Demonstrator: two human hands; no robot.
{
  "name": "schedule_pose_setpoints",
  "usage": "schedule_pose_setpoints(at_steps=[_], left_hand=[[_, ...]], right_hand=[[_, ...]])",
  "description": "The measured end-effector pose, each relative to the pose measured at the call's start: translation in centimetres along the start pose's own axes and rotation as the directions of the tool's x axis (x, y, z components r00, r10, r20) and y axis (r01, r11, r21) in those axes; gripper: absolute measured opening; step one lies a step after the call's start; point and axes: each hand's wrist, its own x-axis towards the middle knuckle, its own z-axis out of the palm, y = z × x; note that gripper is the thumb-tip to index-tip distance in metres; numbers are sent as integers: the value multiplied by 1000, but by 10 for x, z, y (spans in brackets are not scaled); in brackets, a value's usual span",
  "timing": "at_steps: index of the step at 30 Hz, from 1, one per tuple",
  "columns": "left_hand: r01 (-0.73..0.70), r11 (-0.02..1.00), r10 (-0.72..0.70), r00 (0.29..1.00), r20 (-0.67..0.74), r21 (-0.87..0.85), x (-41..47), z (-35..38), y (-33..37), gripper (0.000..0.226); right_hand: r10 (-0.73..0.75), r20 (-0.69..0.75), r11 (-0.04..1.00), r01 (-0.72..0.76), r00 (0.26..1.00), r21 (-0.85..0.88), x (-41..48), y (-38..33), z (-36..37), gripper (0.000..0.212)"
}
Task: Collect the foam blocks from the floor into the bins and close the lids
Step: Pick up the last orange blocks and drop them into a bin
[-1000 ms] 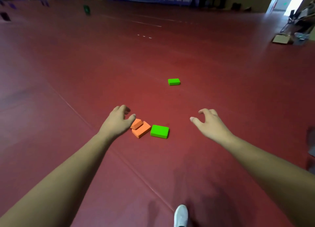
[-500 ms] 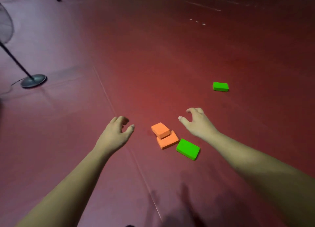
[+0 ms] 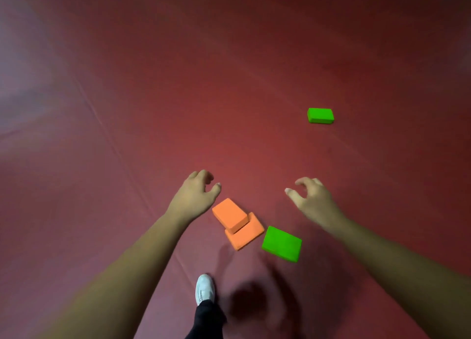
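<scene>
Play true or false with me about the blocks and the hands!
1. The top orange block lies partly on the lower orange block. True.
2. The near green block and the far green block touch each other. False: they lie well apart on the floor.
3. The left hand holds a block. False: it is empty, with its fingers loosely curled, near the top orange block.
4. The right hand holds nothing. True.
5. A white shoe shows in the picture. True.
</scene>
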Motion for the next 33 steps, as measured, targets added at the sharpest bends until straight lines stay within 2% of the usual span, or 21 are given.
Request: schedule_pose_setpoints(at_steps=[4, 8, 13, 16, 19, 21, 24, 26, 27, 31, 33], left_hand=[[36, 998, -34, 998, 46, -57, 111, 31, -3, 14], [157, 982, -138, 977, 165, -105, 186, 109, -24, 11], [344, 937, -317, 912, 260, -64, 249, 236, -105, 16], [492, 869, -460, 843, 278, -52, 278, 319, -168, 18], [636, 770, -593, 742, 313, -51, 300, 413, -230, 23], [729, 683, -675, 654, 342, -44, 312, 473, -266, 39], [894, 409, -826, 447, 343, -180, 323, 550, -324, 70], [939, 230, -876, 315, 366, -256, 320, 587, -359, 82], [944, 170, -879, 276, 389, -284, 318, 602, -373, 83], [894, 35, -860, 255, 442, -447, 314, 640, -414, 62], [872, 22, -828, 290, 479, -489, 317, 644, -425, 68]], right_hand=[[111, 32, 992, -109, 993, -60, 74, 17, 18, 37], [219, 104, 975, -214, 970, -57, 141, 56, 72, 40], [280, 214, 960, -272, 936, -64, 241, 125, 179, 41], [271, 295, 962, -252, 916, -102, 303, 178, 254, 27], [261, 398, 964, -212, 879, -162, 358, 244, 336, 26], [262, 393, 962, -206, 881, -181, 383, 285, 384, 27], [305, 378, 948, -244, 874, -203, 406, 341, 455, 33], [364, 398, 929, -298, 842, -218, 410, 378, 493, 36], [391, 409, 919, -320, 825, -231, 410, 397, 511, 36], [467, 430, 884, -396, 772, -249, 398, 448, 560, 47], [484, 431, 875, -424, 761, -234, 391, 460, 573, 56]])
